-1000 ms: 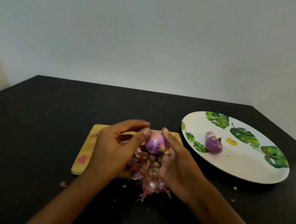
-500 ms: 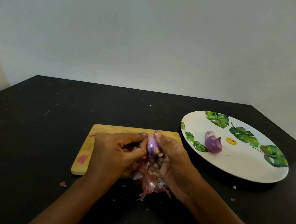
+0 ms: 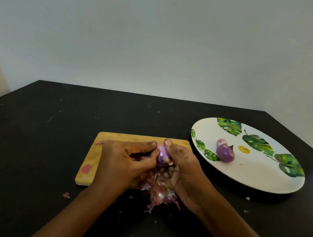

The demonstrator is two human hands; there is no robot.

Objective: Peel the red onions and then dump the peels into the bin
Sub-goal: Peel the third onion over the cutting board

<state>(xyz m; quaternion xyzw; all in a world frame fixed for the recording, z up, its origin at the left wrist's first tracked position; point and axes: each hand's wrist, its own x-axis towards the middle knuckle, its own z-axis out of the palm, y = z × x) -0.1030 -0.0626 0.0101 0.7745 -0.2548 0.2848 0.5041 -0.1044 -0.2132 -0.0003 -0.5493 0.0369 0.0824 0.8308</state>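
Note:
A small purple onion (image 3: 163, 155) is held between both hands over the wooden cutting board (image 3: 111, 138). My right hand (image 3: 184, 169) grips it from the right, thumb up along its top. My left hand (image 3: 126, 161) pinches at its left side with thumb and forefinger. A pile of reddish peels (image 3: 157, 191) lies below the hands, spilling off the board's near edge onto the table. Two peeled onions (image 3: 225, 152) sit on the white plate with green leaves (image 3: 261, 175) to the right. No bin is in view.
The black table (image 3: 43, 135) carries scattered peel scraps, one (image 3: 66, 195) left of my left forearm and some near the plate's front edge (image 3: 247, 198). A pink peel bit (image 3: 86, 168) lies on the board's left part. A pale wall stands behind.
Both hands have closed in on the onion and lowered it slightly toward the board. The onion has turned so less of it shows between the fingers.

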